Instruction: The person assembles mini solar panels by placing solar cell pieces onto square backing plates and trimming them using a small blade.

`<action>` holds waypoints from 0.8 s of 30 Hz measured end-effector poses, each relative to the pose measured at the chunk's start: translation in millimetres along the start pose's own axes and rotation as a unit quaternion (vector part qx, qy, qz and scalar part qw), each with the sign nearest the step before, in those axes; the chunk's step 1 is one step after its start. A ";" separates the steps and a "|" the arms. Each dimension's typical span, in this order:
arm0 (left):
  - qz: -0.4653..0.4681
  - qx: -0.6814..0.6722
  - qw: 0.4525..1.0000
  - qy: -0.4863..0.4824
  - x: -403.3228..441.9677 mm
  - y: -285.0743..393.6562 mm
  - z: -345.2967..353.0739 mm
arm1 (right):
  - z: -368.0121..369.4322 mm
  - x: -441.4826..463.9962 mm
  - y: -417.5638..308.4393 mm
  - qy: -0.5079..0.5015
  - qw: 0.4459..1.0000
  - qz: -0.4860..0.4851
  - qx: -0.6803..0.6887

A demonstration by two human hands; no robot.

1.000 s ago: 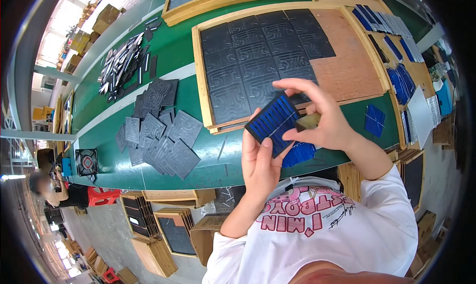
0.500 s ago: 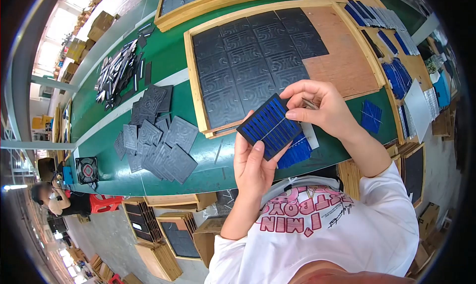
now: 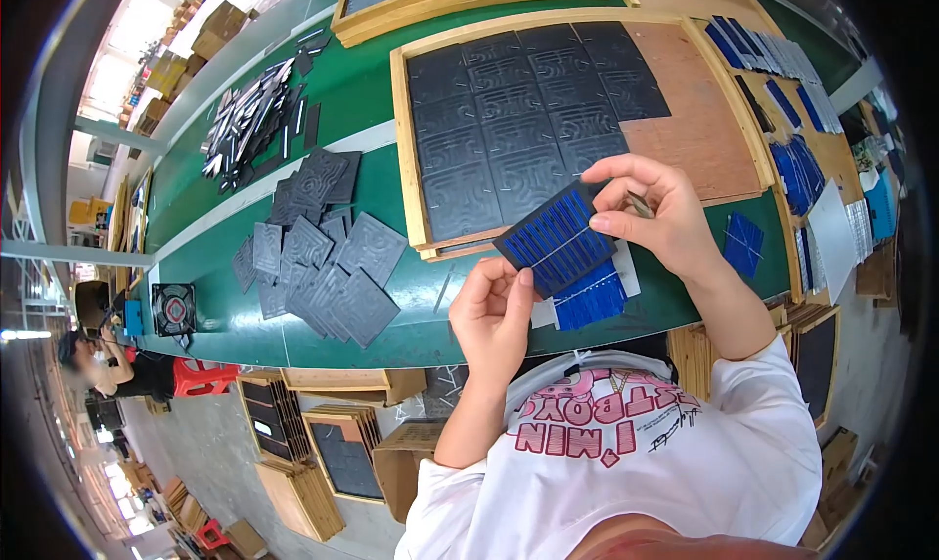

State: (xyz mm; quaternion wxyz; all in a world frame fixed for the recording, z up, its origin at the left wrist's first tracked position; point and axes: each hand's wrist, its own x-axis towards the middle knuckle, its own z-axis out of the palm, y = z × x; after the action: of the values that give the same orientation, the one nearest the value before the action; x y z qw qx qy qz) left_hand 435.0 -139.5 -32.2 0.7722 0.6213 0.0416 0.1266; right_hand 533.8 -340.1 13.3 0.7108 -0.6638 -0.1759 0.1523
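Between my hands is a small solar panel (image 3: pixel 558 239), a dark square with blue cell strips facing up. My left hand (image 3: pixel 492 315) pinches its lower left edge between thumb and fingers. At the opposite edge, the thumb and index finger of my right hand (image 3: pixel 650 208) grip the panel. A metal tool that looks like tweezers (image 3: pixel 641 205) is tucked in that same hand. Just below the panel, a stack of blue solar cells (image 3: pixel 592 302) lies on the green table. Farther off, a wooden frame (image 3: pixel 403 139) holds rows of black patterned squares (image 3: pixel 489 130).
Loose black squares (image 3: pixel 367 252) are heaped at left, with a pile of thin strips (image 3: pixel 249 125) behind. More blue cells (image 3: pixel 743 244) lie at right, beside a board with cell bundles (image 3: pixel 797 174). A fan (image 3: pixel 174 309) stands at the table's left end; a person (image 3: pixel 103 364) sits beyond.
The view has shifted slightly. My left hand has slid to the panel's left edge, its fingers no longer spread beneath. The panel has turned and now tilts differently; the right hand stays at its edge.
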 end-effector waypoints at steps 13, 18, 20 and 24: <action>-0.093 -0.151 0.972 -0.154 -4.6 9.3 -11.0 | 1.6 2.6 10.1 -0.196 0.966 -0.166 0.009; 0.124 0.605 0.786 -0.008 0.7 53.9 -109.0 | -63.8 13.1 -23.7 -0.038 0.876 -0.220 -0.427; 0.105 0.682 0.723 -0.019 -5.4 52.5 -158.2 | -91.6 17.1 -24.0 -0.023 0.879 -0.128 -0.459; 0.044 0.653 0.756 -0.004 -7.0 50.8 -176.8 | -128.5 33.5 -6.2 -0.014 0.843 -0.106 -0.527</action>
State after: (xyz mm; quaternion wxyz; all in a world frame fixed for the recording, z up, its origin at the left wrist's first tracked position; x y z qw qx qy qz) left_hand 381.9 36.5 -23.2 0.1724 0.9763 0.0838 0.1005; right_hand 621.7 -439.9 13.7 0.2632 -0.9136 -0.3085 -0.0302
